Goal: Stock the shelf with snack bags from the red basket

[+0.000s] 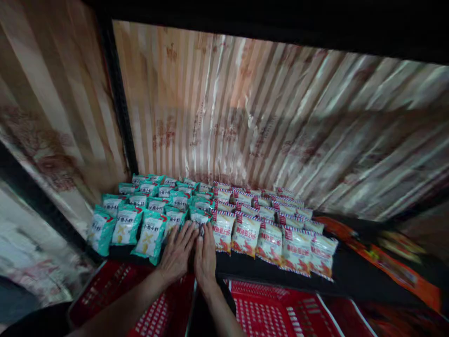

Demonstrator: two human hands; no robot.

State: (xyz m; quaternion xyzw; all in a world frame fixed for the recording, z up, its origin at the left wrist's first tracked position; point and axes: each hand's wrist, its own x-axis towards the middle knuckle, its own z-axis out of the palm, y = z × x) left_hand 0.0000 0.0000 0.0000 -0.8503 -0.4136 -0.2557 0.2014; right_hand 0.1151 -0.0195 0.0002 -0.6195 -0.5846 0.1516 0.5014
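Note:
My left hand (pixel 178 251) lies with fingers stretched out over the front of the teal snack bags, partly covering one teal bag (pixel 173 218). Close beside it, my right hand (pixel 205 260) has its fingers straight, against the front of another teal bag (pixel 199 216). Both hands are open and appear to press on the bags rather than grip them. The teal bags (pixel 150 234) stand upright in several rows on the left. White and red snack bags (pixel 245 232) with striped edges stand in rows directly to their right.
The bags stand on a black shelf (pixel 242 269) with a dark metal post (pixel 119 93) at its left. Striped curtain (pixel 210 107) hangs behind. Red plastic baskets (pixel 277 311) sit below the front edge. Orange packets (pixel 396 267) lie at the right, blurred.

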